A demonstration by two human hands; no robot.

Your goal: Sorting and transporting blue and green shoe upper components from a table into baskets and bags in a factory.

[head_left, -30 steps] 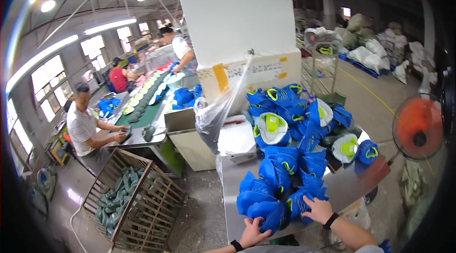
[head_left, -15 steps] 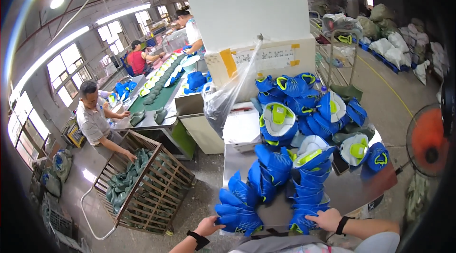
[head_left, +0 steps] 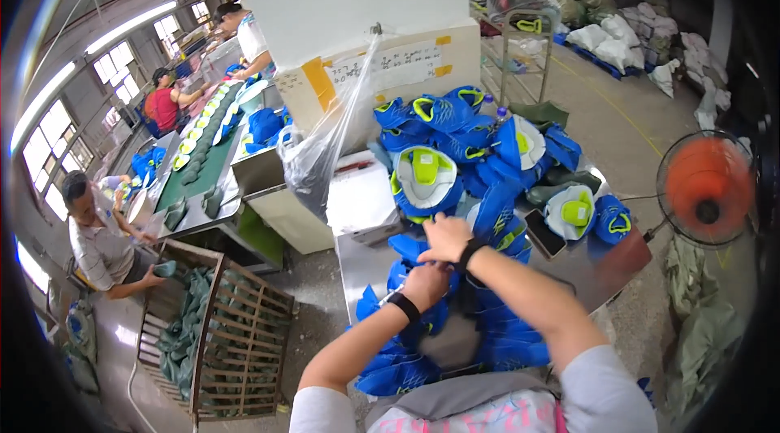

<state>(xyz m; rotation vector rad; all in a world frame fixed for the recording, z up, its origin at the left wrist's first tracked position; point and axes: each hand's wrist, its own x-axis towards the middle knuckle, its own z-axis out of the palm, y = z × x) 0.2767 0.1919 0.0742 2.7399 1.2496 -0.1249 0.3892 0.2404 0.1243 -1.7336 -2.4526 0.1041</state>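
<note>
Blue shoe uppers (head_left: 475, 128) with yellow-green linings lie heaped and stacked on a metal table (head_left: 605, 258). My arms reach over the near stacks, with the wrists close together. My right hand (head_left: 448, 240) curls its fingers around the edge of a blue upper in the middle of the table, below a large pale-lined upper (head_left: 424, 179). Just under it, my left hand (head_left: 426, 285) is closed; what its fingers hold is hidden. More blue uppers (head_left: 398, 372) are fanned out beneath my left forearm, and others (head_left: 512, 335) sit under my right forearm.
A white box (head_left: 361, 197) stands at the table's left, a phone (head_left: 544, 233) at its right. An orange fan (head_left: 707, 189) is farther right. At left, a person (head_left: 106, 234) holds a dark green piece over a slatted crate (head_left: 244, 344). A pillar (head_left: 357, 2) rises behind.
Both my hands have left the near stacks and come together farther forward over the uppers. The view has swung right. The person at the crate has lifted a green piece.
</note>
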